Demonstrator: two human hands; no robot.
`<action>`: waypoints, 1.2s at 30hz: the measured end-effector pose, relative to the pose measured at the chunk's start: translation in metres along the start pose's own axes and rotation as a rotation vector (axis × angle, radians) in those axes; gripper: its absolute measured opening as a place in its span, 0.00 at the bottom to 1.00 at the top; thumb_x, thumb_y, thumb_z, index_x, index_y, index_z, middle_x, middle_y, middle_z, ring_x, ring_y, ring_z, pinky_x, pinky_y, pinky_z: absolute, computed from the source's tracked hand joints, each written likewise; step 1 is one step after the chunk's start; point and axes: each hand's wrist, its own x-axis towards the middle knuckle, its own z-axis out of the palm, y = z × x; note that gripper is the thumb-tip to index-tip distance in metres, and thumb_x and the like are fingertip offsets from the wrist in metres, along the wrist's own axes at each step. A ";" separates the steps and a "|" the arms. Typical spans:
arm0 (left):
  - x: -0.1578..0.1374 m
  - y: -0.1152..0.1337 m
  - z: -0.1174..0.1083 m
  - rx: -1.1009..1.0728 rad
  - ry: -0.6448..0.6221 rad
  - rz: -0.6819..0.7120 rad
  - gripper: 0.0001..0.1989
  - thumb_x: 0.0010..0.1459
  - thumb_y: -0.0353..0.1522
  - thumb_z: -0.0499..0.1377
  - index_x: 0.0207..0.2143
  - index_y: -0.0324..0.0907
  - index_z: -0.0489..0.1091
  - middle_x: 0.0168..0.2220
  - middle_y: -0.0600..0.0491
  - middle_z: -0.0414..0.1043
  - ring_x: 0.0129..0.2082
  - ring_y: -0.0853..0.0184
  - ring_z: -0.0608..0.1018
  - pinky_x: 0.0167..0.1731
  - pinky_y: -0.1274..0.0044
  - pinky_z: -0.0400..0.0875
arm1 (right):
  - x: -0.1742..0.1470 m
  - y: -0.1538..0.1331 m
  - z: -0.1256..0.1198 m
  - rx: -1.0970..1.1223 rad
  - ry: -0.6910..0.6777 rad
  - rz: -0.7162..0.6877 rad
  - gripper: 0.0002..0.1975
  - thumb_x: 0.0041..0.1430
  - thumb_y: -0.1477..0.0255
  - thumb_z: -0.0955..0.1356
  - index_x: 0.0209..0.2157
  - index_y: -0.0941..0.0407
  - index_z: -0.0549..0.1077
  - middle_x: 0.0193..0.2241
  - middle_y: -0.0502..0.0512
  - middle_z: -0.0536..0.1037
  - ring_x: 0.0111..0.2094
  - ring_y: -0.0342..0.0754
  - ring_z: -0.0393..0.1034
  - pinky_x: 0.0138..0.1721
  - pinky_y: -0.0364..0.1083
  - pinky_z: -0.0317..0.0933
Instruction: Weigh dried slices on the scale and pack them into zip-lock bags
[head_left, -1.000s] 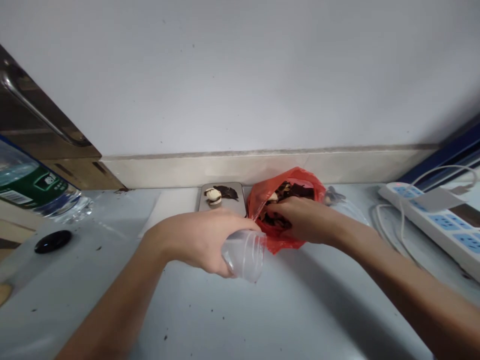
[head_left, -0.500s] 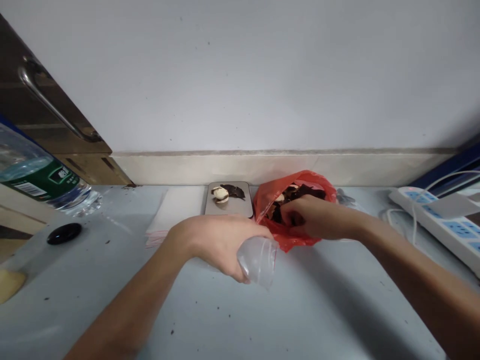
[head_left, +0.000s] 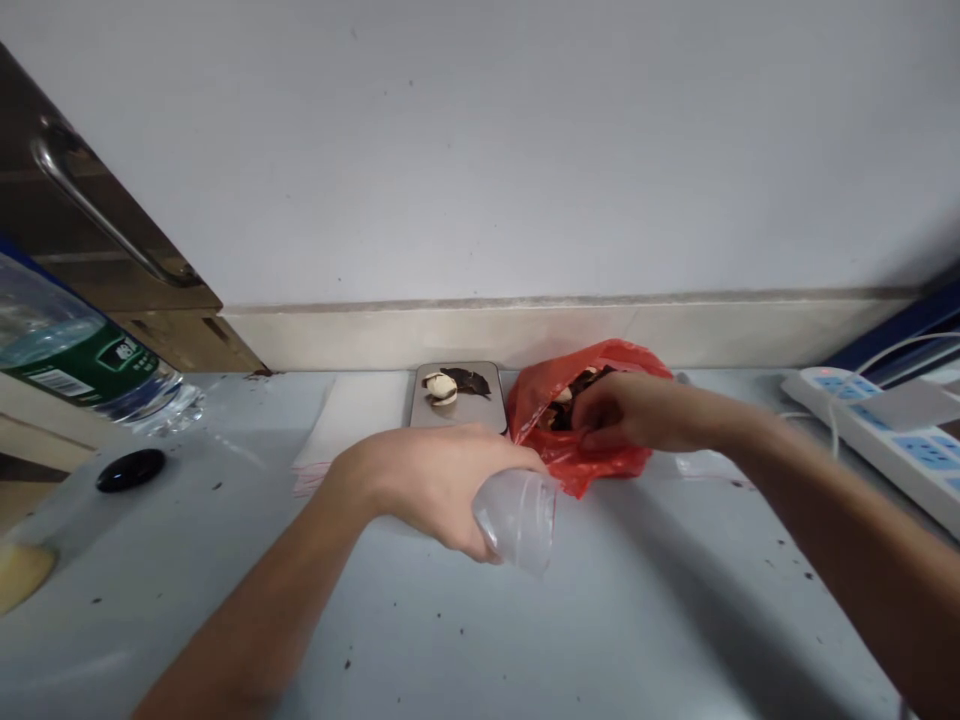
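Note:
My left hand (head_left: 435, 490) is closed round a clear zip-lock bag (head_left: 517, 520), whose open mouth faces right above the tabletop. My right hand (head_left: 626, 412) reaches into the mouth of a red plastic bag (head_left: 555, 375); its fingers are curled together and what they pinch, if anything, is hidden. Dark brown and pale dried pieces (head_left: 559, 412) show inside the red bag. Beside that bag lies a small flat scale (head_left: 472, 412) with a metal top, partly hidden behind my left hand. On it rest a cream round piece (head_left: 441, 388) and a dark flake (head_left: 469, 382).
Behind my left wrist lies a stack of white bags (head_left: 360, 405) with red edges. A water bottle (head_left: 97, 355), a black oval object (head_left: 131, 469) and a yellowish object (head_left: 22, 575) are at left. A white power strip (head_left: 900, 440) with cables lies right. Dark crumbs dot the tabletop.
My right hand has shifted slightly right inside the red bag's mouth, and the bag's right side is pushed in a little. My left hand still holds the zip-lock bag in place.

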 end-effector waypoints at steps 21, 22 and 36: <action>-0.074 -0.037 -0.043 0.044 0.298 -0.573 0.42 0.49 0.48 0.65 0.67 0.54 0.65 0.65 0.52 0.74 0.62 0.47 0.76 0.59 0.63 0.71 | 0.034 -0.085 -0.008 0.068 0.262 -0.127 0.06 0.58 0.79 0.73 0.35 0.54 0.82 0.32 0.51 0.86 0.33 0.46 0.78 0.32 0.42 0.64; -0.074 -0.042 -0.042 0.050 0.288 -0.613 0.45 0.48 0.49 0.65 0.69 0.53 0.64 0.66 0.50 0.72 0.62 0.46 0.75 0.60 0.62 0.70 | 0.041 -0.089 -0.006 0.017 0.228 -0.109 0.07 0.58 0.79 0.73 0.37 0.54 0.83 0.32 0.51 0.86 0.33 0.47 0.78 0.31 0.42 0.63; -0.072 -0.068 -0.039 0.008 0.272 -0.664 0.53 0.46 0.53 0.65 0.73 0.53 0.55 0.71 0.48 0.66 0.66 0.46 0.72 0.64 0.62 0.67 | 0.050 -0.103 -0.015 -0.039 0.283 0.043 0.09 0.69 0.72 0.69 0.44 0.53 0.83 0.42 0.55 0.87 0.33 0.47 0.78 0.30 0.42 0.65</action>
